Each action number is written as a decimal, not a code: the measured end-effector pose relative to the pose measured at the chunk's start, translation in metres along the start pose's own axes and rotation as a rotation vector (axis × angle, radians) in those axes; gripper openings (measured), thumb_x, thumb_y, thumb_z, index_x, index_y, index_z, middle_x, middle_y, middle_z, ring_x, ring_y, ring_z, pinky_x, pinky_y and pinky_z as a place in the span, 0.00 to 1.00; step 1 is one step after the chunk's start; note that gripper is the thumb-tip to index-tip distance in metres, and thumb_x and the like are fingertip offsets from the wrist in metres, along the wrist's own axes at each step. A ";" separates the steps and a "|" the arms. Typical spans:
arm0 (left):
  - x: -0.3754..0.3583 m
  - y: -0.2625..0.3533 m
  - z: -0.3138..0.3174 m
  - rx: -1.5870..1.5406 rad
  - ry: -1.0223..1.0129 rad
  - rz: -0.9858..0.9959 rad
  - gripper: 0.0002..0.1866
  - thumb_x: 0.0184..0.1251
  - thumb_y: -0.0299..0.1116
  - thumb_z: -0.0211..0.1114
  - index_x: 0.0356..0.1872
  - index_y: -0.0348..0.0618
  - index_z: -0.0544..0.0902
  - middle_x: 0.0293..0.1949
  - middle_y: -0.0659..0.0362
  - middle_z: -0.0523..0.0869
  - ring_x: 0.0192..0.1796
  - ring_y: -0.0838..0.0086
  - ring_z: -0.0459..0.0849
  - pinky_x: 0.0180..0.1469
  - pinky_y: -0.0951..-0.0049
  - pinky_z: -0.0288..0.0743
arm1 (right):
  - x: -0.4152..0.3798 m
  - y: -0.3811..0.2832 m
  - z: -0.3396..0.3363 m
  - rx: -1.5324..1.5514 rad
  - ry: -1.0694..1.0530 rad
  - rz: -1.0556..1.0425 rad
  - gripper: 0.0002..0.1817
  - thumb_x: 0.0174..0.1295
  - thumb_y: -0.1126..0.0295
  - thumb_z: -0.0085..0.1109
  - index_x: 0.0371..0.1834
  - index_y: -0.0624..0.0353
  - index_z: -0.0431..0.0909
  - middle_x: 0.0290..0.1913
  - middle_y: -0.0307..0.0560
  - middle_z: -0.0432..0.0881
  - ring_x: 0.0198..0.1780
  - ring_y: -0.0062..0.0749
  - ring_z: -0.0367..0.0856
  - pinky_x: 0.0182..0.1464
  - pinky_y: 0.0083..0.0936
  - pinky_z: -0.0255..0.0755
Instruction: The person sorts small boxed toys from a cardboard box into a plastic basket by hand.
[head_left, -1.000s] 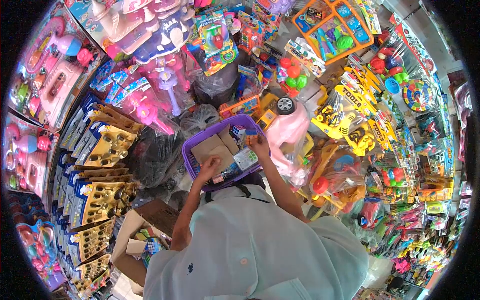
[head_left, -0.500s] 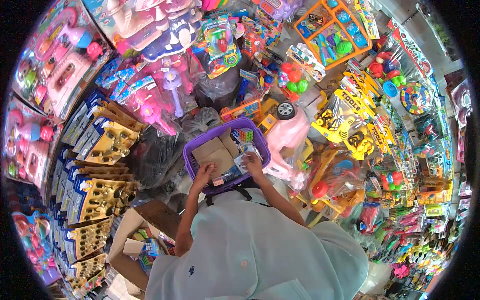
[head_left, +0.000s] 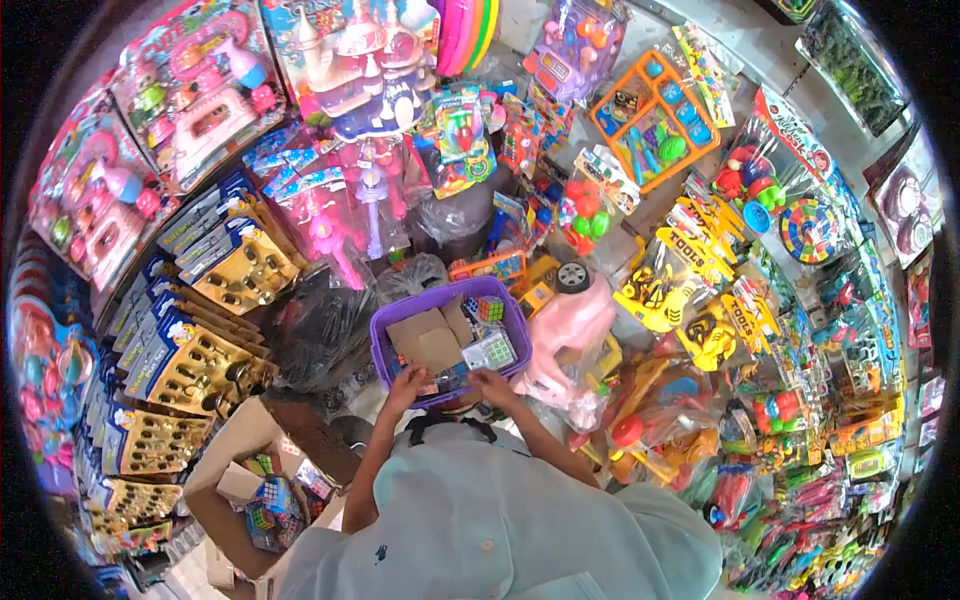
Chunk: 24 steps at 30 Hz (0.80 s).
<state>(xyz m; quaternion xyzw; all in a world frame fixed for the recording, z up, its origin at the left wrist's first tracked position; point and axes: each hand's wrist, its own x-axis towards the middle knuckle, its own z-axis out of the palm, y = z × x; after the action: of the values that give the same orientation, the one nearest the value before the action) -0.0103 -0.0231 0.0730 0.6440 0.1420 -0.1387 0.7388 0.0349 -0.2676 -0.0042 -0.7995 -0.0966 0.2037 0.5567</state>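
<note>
A purple plastic basket [head_left: 377, 335] stands in front of me. Inside are a brown cardboard box [head_left: 425, 340], a multicoloured puzzle cube [head_left: 489, 309] at the back right, and a pale boxed puzzle cube [head_left: 490, 352] nearer the front. My left hand [head_left: 408, 384] is at the basket's front left, its fingers closed. Just inside the front right rim, the fingers of my right hand [head_left: 490, 386] are pinched together. Small, dark, shiny packets [head_left: 447, 381] lie between the two hands. What either hand pinches is too small to make out.
An open carton [head_left: 220, 500] of puzzle cubes [head_left: 268, 495] stands at lower left. Carded kitchen sets [head_left: 190, 365] line the left side. A pink ride-on toy [head_left: 565, 345] sits right of the basket. Bagged yellow tool toys [head_left: 665, 285] and black plastic bags [head_left: 325, 325] crowd around.
My right hand has moved off the pale boxed cube toward the basket's front rim, closer to my left hand. That boxed cube now shows fully. The camera view has shifted, revealing more of the carton.
</note>
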 end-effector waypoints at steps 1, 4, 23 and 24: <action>-0.009 0.000 0.004 0.008 -0.016 0.028 0.16 0.77 0.39 0.53 0.53 0.35 0.76 0.46 0.55 0.84 0.49 0.69 0.84 0.53 0.69 0.78 | -0.013 -0.009 -0.003 0.037 -0.056 0.122 0.19 0.68 0.56 0.58 0.50 0.61 0.80 0.39 0.40 0.82 0.38 0.20 0.77 0.38 0.20 0.72; -0.026 -0.043 -0.002 0.012 -0.070 0.138 0.18 0.77 0.42 0.52 0.54 0.38 0.75 0.46 0.57 0.84 0.48 0.72 0.84 0.49 0.72 0.77 | -0.051 -0.015 0.003 0.096 -0.081 0.151 0.23 0.68 0.53 0.56 0.55 0.60 0.77 0.44 0.40 0.83 0.43 0.22 0.78 0.40 0.21 0.73; -0.267 -0.301 -0.088 1.129 -0.298 -0.126 0.19 0.62 0.49 0.55 0.40 0.46 0.86 0.42 0.48 0.86 0.45 0.51 0.84 0.48 0.55 0.78 | -0.323 0.304 0.056 0.228 -0.355 0.687 0.27 0.58 0.44 0.56 0.38 0.60 0.84 0.35 0.52 0.86 0.40 0.42 0.83 0.43 0.40 0.77; -0.276 -0.308 -0.090 1.196 -0.354 -0.203 0.19 0.62 0.49 0.56 0.40 0.47 0.86 0.41 0.47 0.86 0.44 0.50 0.85 0.48 0.55 0.77 | -0.341 0.299 0.049 0.283 -0.326 0.700 0.25 0.58 0.45 0.56 0.38 0.59 0.84 0.35 0.52 0.86 0.41 0.42 0.83 0.43 0.41 0.76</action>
<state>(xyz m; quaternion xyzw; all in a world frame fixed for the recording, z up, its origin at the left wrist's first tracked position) -0.3866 0.0312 -0.1123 0.8963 -0.0239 -0.3679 0.2466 -0.3141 -0.4636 -0.2227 -0.6568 0.1231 0.5161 0.5358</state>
